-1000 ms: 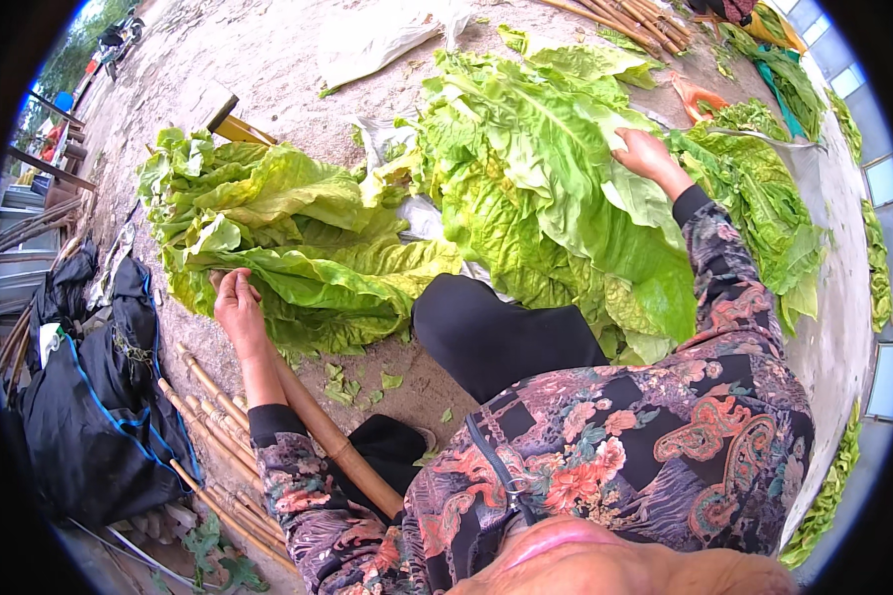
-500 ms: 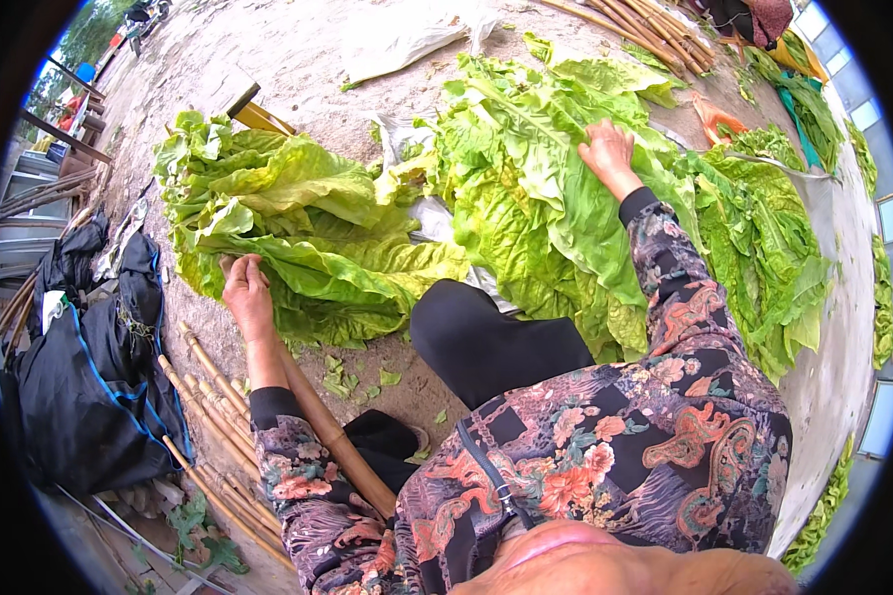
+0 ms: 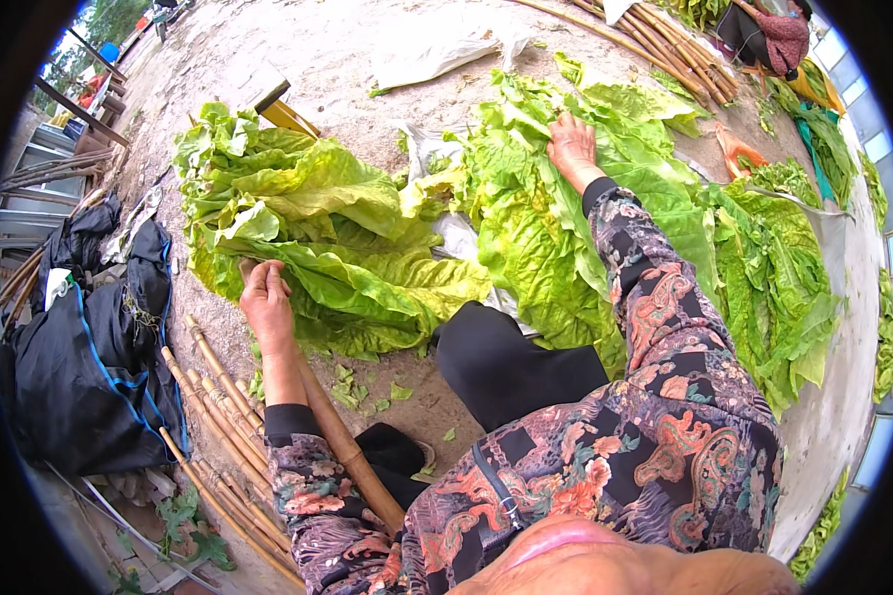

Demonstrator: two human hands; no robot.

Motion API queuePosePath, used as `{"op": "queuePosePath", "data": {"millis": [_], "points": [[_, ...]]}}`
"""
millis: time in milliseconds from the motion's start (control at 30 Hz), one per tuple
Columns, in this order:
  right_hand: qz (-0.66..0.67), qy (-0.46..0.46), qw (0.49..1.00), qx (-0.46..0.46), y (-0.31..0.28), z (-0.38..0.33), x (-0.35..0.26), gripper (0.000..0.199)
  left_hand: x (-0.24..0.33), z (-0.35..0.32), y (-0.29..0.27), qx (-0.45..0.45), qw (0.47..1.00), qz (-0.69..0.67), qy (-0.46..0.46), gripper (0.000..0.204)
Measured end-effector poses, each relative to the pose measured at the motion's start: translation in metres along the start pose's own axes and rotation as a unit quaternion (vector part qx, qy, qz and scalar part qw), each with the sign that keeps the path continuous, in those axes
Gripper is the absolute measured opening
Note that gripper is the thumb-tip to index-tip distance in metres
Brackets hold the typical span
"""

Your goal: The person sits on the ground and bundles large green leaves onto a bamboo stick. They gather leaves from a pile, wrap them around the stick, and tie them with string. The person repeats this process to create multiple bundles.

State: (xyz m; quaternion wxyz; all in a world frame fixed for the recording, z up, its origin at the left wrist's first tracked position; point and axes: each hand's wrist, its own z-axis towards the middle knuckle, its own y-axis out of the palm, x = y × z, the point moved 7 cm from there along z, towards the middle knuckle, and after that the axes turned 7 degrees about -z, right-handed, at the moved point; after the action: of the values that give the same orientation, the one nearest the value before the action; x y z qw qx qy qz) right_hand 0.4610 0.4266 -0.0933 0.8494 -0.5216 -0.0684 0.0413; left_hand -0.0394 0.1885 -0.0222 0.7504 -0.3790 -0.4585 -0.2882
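At the near left edge of a stack of large yellow-green leaves (image 3: pixel 318 213), my left hand (image 3: pixel 266 302) is closed, thumb and fingers together against the leaf edge. What it pinches is too small to make out. A bamboo pole (image 3: pixel 342 436) runs beneath my left forearm, up toward the stack. My right hand (image 3: pixel 573 149) lies palm down on a second, bigger heap of broad green leaves (image 3: pixel 546 238), its fingers stretched out over the top leaf. Leaves hide part of the pole.
Several bamboo poles (image 3: pixel 223 421) lie at the left beside a black sheet with blue edging (image 3: pixel 89 367). More poles (image 3: pixel 670 45) rest at the far right, near another person (image 3: pixel 769 40). A yellow stool-like thing (image 3: pixel 290 117) stands behind the left stack. A white sheet (image 3: pixel 446 55) lies beyond.
My right hand has moved left across the big leaf heap, to its far left part. My left hand stays at the left stack's edge. The whole view has shifted slightly.
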Motion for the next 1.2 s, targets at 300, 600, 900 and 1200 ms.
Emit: {"op": "queuePosePath", "data": {"millis": [300, 600, 900, 1200], "points": [[0.375, -0.105, 0.921, -0.037, -0.206, -0.048, -0.121, 0.040, 0.016, -0.026, -0.024, 0.015, 0.999, 0.043, 0.005, 0.015], [0.132, -0.499, 0.787, -0.337, -0.167, -0.142, -0.366, 0.038, 0.009, -0.048, -0.057, -0.004, 0.992, -0.114, -0.047, 0.015], [0.236, -0.255, 0.925, -0.154, -0.112, -0.017, -0.450, 0.034, 0.008, 0.020, -0.078, 0.000, 1.000, -0.020, 0.017, 0.013], [0.429, -0.306, 0.763, -0.375, -0.094, -0.073, -0.509, 0.031, -0.040, -0.002, -0.136, -0.104, 0.990, -0.072, -0.058, 0.016]]}}
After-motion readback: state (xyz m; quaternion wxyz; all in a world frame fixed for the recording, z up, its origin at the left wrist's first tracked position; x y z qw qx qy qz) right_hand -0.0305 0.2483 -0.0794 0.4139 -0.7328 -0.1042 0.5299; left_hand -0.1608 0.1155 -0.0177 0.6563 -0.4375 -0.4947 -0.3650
